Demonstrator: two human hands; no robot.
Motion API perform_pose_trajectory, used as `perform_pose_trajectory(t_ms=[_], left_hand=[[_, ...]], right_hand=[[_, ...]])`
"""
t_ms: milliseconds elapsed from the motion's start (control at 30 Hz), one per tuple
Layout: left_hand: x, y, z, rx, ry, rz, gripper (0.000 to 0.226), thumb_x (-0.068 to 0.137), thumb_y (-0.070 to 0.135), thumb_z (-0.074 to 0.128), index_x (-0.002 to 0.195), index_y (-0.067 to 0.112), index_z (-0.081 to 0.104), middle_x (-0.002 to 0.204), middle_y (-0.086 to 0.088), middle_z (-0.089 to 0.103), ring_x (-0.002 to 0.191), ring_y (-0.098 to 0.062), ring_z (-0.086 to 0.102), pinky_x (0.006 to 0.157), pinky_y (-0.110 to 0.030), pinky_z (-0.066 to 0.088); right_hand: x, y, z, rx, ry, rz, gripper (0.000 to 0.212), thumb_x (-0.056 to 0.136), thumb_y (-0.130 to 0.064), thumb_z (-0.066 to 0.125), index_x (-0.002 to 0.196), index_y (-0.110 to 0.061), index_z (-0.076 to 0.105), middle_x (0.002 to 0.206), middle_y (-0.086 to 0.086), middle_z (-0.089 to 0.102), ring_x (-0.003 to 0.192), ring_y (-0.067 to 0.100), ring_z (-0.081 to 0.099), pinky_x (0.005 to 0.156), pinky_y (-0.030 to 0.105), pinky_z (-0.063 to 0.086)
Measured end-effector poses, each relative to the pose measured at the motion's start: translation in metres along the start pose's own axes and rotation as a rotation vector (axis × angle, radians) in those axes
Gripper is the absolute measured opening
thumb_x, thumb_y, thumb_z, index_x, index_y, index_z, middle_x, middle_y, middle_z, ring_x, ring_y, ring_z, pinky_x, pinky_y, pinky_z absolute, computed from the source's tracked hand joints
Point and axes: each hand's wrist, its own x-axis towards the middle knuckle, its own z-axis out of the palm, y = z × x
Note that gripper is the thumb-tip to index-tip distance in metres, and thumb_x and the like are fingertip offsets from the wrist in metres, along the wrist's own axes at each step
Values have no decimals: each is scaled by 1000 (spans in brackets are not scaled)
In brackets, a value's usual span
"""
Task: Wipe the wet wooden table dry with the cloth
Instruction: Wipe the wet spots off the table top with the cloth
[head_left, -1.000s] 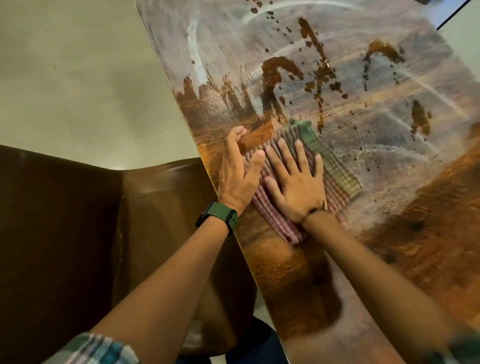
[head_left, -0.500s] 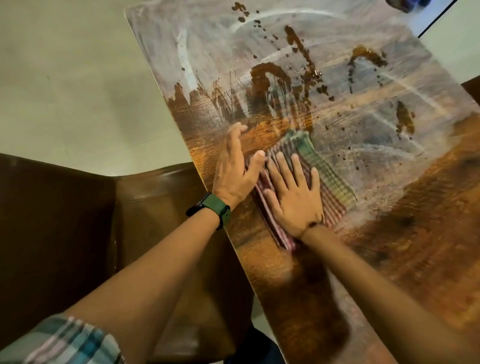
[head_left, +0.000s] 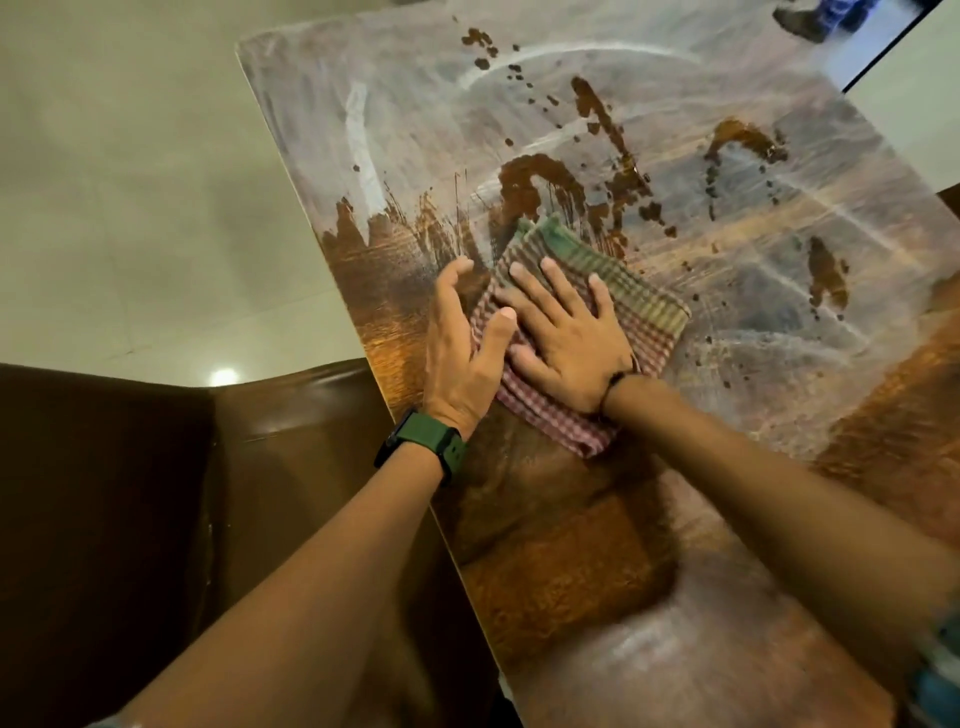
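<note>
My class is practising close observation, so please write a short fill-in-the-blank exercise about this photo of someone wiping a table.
1. Both hands press a checked ____ flat on the wooden table.
2. The left hand has a green ____ on its wrist.
3. The right hand lies on the cloth with its fingers ____.
4. Dark puddles lie ____ the cloth, farther from the person.

Missing words: cloth; watch; spread; beyond

Warm dim light, glare on the wet table (head_left: 675, 171), edges blurred, wide-angle bent.
</note>
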Motion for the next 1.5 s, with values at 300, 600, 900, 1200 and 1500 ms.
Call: perform_pose_trajectory(t_ms=[300,600,900,1200,1500], left_hand=[[-1,3,1,-6,59,26,69,78,44,43,134,6,28,147,-18,26,138,-24,24,114,-31,21],[0,1,2,115,45,75,66,80,41,43,130,0,34,145,-20,29,138,-32,25,109,-59,22],[1,3,3,67,30,52,65,80,42,42,131,3,34,147,-17,28,139,-27,24,110,-58,21],[1,1,6,124,100,60,66,81,41,42,130,-2,34,146,-16,27,139,-30,23,110,-56,24],[-1,5,5,106,40,41,64,79,43,40,132,8,33,149,-12,26,140,-25,21,112,-57,18]], right_hand=[[85,-16,-11,6,13,214,59,98,-48,19,150,-29,-3,158,-3,-10,144,24,-14,111,55,-10],[87,-27,-1,-10,16,1,59,94,-56,15,148,-39,-2,158,-11,-6,145,19,-10,111,56,-8],[89,36,-9,93,28,474,61,94,-56,14,149,-34,-2,158,-7,-9,144,24,-15,110,58,-10],[96,-44,-7,-64,11,-95,58,98,-49,25,148,-37,-2,159,-5,-6,145,26,-8,112,60,-4],[70,82,-11,145,48,547,62,94,-58,15,149,-33,3,159,-6,-4,145,21,-10,113,56,-7]])
